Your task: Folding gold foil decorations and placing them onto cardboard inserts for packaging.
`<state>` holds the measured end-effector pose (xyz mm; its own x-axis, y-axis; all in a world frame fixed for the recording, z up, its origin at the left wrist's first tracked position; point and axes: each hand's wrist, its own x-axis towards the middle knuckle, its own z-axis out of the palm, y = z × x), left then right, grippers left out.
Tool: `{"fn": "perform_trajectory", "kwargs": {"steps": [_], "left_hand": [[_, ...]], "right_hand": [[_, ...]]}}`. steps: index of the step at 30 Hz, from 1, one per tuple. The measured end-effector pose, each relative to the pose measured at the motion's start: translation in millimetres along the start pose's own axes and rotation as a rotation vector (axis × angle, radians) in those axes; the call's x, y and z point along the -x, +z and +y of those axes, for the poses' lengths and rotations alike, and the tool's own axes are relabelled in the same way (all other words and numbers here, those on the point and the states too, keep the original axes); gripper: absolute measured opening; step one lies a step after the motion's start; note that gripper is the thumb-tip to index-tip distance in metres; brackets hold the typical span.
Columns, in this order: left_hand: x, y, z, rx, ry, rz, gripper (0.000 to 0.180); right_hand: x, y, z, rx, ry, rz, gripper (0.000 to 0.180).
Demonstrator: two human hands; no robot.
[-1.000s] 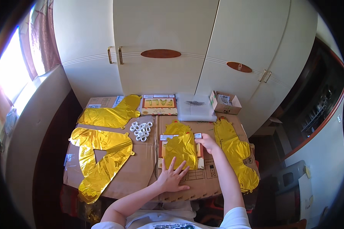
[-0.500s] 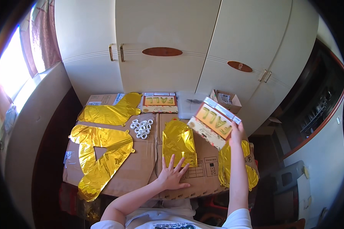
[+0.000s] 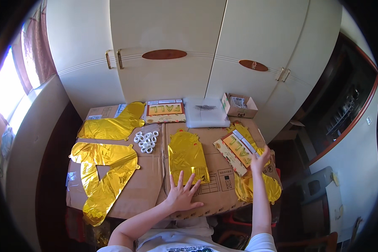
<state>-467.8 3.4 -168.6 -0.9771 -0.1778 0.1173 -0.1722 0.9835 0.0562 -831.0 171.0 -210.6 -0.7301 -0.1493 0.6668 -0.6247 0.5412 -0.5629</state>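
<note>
My left hand (image 3: 182, 195) lies with its fingers spread on the lower edge of a folded gold foil balloon (image 3: 185, 152) and the cardboard in front of it. A printed paper card (image 3: 238, 151) with large letters is held tilted in my right hand (image 3: 259, 161), thumb and fingers closed on its right edge. Partly hidden under that card and my wrist is another gold foil balloon (image 3: 268, 187). To the left, a large gold foil letter balloon (image 3: 109, 176) lies flat. Beyond it rests one more gold foil balloon (image 3: 110, 127).
Small white rolls (image 3: 146, 142) sit heaped mid-table. Along the back stand a similar printed card stack (image 3: 165, 111), clear plastic bags (image 3: 206, 114) and an open cardboard box (image 3: 241, 106) with packets. Flattened cardboard (image 3: 126, 201) covers the table; a grey stool (image 3: 318, 185) is at right.
My right hand has brought the printed card down from the back toward the right-hand balloon. My left hand stays spread by the folded balloon. The whole view has shifted slightly.
</note>
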Motion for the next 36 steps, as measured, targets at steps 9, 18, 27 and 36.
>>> {"fn": "perform_trajectory", "kwargs": {"steps": [9, 18, 27, 36], "left_hand": [[26.3, -3.7, 18.5, 0.002, 0.077, -0.025, 0.094], [57.5, -8.0, 48.0, 0.016, 0.068, -0.059, 0.089], [57.7, 16.1, 47.9, 0.384, 0.065, 0.055, 0.089], [52.0, -13.8, 53.6, 0.028, 0.070, -0.084, 0.092]], "right_hand": [[65.3, -24.2, -120.1, -0.187, -0.711, -0.824, 0.023], [87.9, -55.4, -119.0, -0.193, -0.821, -0.959, 0.024], [90.7, -62.1, -114.1, -0.180, -0.848, -0.971, 0.026], [92.6, -64.1, -116.0, -0.152, -0.828, -0.947, 0.027]]}}
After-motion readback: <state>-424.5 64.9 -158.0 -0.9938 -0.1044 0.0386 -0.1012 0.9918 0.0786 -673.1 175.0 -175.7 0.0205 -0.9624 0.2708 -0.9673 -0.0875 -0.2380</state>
